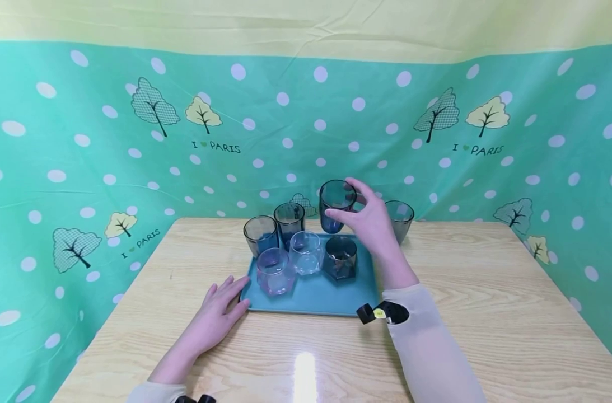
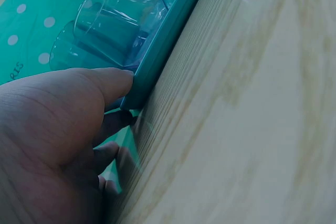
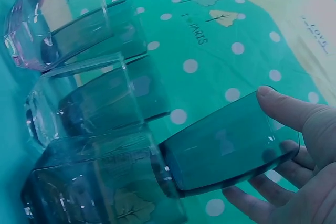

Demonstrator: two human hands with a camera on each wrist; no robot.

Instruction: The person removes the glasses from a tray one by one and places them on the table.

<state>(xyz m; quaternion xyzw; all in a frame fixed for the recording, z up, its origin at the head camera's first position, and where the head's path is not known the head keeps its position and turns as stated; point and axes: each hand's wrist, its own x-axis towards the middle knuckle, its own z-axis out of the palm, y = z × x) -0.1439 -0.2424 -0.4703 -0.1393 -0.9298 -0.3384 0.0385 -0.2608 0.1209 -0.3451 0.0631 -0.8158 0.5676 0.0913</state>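
My right hand (image 1: 373, 223) grips a tall dark-tinted drinking glass (image 1: 331, 219) near its rim, thumb on one side and fingers on the other. This glass (image 3: 226, 142) is held upright, raised over the back of a blue tray (image 1: 311, 303). At the tray's front left corner, my left hand (image 1: 212, 320) rests with fingers spread, thumb and fingertips touching the rim (image 2: 152, 66). On the tray stand a pinkish short glass (image 1: 275, 278), a clear short glass (image 1: 306, 258) and a dark short glass (image 1: 340, 264).
Two more tall tinted glasses, one (image 1: 261, 235) at the tray's left back and another (image 1: 288, 221) beside it, stand close together. A further tall glass (image 1: 402, 218) is partly hidden behind my right hand. A green dotted cloth (image 1: 336, 140) hangs behind the wooden table (image 1: 487, 313).
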